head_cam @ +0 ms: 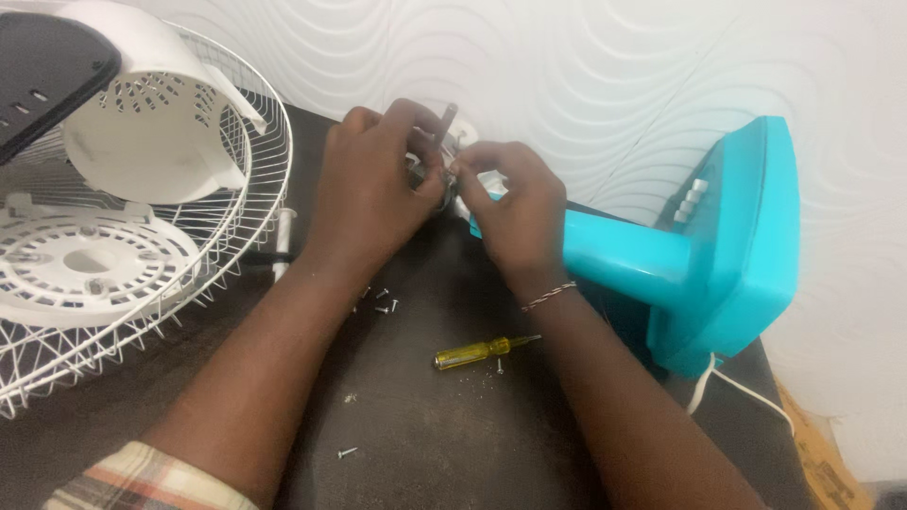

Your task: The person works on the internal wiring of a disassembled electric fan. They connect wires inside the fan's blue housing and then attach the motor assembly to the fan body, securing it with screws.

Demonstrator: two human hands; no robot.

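My left hand (373, 189) and my right hand (515, 212) meet at the far middle of a dark table (444, 444). Both close around a small grey and white motor part (452, 132) at the top end of a turquoise fan stand (699, 255) that lies on its side. My fingers hide most of that part. A metal shaft sticks up between my hands. A thin bracelet (548, 297) circles my right wrist.
A white wire fan guard (241, 241) lies at the left, holding a white motor cover (151, 123) and a round plastic plate (85, 264). A yellow-handled screwdriver (477, 352) and loose screws (381, 304) rest between my forearms. A white cord (704, 382) hangs at the right edge.
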